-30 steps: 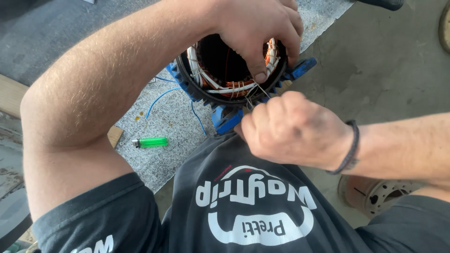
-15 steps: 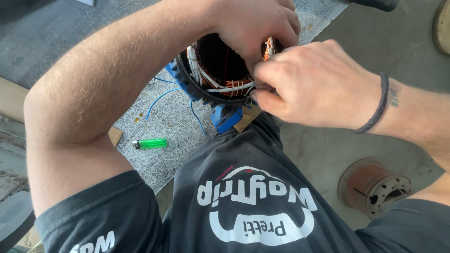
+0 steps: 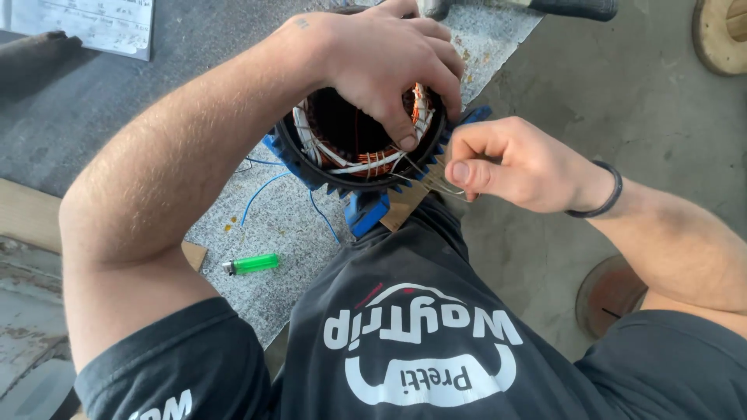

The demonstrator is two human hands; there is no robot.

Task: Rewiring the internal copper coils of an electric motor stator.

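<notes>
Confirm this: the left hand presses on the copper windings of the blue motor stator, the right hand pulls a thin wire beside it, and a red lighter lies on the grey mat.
One detail is wrong: the lighter is green, not red, as the head view shows. The rest stands.

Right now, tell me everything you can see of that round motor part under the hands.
The stator is a round dark ring, open end up, with copper windings and white lacing inside and a blue finned housing outside. It sits on grey speckled matting. The left hand grips its rim, thumb on the windings; the right hand pinches a thin wire running from it.
</notes>
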